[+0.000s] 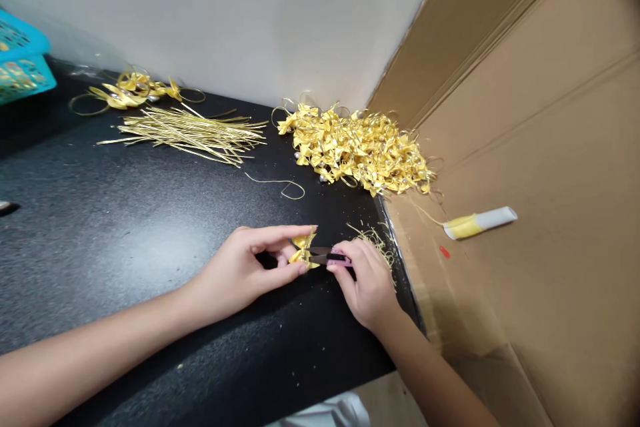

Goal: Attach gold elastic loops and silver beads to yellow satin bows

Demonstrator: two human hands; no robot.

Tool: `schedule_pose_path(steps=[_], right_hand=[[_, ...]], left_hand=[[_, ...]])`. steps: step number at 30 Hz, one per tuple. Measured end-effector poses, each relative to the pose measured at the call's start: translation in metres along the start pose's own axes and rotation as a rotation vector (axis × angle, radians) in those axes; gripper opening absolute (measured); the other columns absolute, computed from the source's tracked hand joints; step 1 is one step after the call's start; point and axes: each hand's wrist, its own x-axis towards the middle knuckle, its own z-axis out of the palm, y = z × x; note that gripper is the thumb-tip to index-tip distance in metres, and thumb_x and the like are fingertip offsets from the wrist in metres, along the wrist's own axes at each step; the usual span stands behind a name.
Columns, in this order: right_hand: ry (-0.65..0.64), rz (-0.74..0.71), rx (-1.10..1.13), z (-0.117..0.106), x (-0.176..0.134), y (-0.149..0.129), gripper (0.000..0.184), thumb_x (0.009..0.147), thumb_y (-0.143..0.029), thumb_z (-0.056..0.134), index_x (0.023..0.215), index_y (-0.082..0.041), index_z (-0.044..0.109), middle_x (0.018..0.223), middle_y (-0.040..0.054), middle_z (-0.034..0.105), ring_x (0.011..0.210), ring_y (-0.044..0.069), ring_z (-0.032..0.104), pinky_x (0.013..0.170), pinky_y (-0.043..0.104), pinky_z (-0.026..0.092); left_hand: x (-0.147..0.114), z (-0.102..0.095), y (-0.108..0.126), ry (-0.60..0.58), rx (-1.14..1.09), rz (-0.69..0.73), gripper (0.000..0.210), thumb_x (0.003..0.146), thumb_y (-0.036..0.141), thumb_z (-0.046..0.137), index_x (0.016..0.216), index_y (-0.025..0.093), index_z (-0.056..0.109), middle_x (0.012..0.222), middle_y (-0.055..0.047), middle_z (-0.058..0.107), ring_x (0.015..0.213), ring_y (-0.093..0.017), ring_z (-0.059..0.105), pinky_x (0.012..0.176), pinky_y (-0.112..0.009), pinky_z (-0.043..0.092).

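Pinching the gold bow [299, 257] between thumb and forefinger, my left hand [255, 263] has it up in front of me, over the near right part of the black worktop [125, 233]. That hand is nearly closed at the tips, just the bow's width apart. And over on the other side, my right hand [367, 283] is wrapped around the small scissors [340, 258], pink and black at the grip, blades parted by a narrow gap.

Now look at the line between them! The bow lies straight left of the right hand, and the scissors point directly left at it, so the two hands face each other almost level. The bow's long axis runs away from me, one wing far, one wing near, and the blades come in crosswise, their tips right at its right-hand edge by the middle. Touching, or a hair short? From up here I cannot tell. The left hand is the nearer one, right on the bow; the right hand reaches it only through the blades.

Just beside my right hand, on its far side, sits a tangle of thin gold clippings [377, 243]. Well beyond, against the cardboard [525, 113], the big heap of bows [357, 150] glitters.
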Motion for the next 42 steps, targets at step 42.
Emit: schedule_pose_path(steps=[42], right_hand=[[0.017,0.022,0.030,0.0028,-0.0027,-0.0041,0.014,0.096,-0.027,0.048,0.102,-0.018,0.058,0.082,0.0072,0.068,0.071,0.019,0.061,0.066,0.031,0.049]], left_hand=[[-0.0018,0.0032,-0.0039,-0.040,-0.077,-0.060,0.044,0.078,0.029,0.069,0.119,0.014,0.067,0.064,0.002,0.064,0.058,-0.010,0.057,0.057,-0.020,0.049]])
